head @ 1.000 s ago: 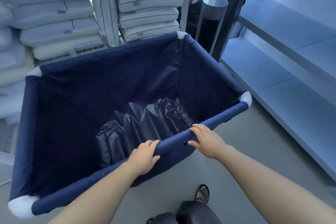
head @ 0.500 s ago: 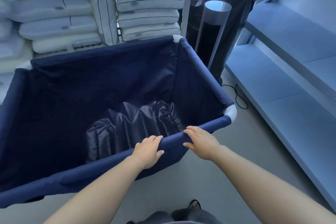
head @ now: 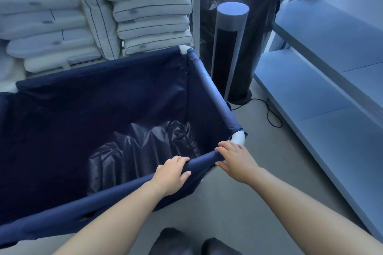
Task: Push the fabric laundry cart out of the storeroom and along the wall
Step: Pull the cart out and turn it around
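Note:
The navy fabric laundry cart (head: 209,87) fills the left and middle of the head view, with white pipe corners and a dark plastic liner crumpled on its bottom. Its left end runs out of frame. Both hands grip the near rail close to the cart's near right corner. My left hand (head: 172,174) is wrapped over the rail from above. My right hand (head: 236,157) holds the rail right beside the white corner joint. The cart holds no laundry.
Stacked white pillows (head: 145,12) on a rack stand right behind the cart. A tower fan (head: 230,51) and a black-bagged object (head: 263,6) stand at the far right corner, with a black cord (head: 271,114) on the floor. Pale shelves (head: 323,80) line the right side.
The cart has shifted left in view and swung, its near right corner now closer to my right hand. Both hands kept their grip on the rail. The fan and cord came into fuller view.

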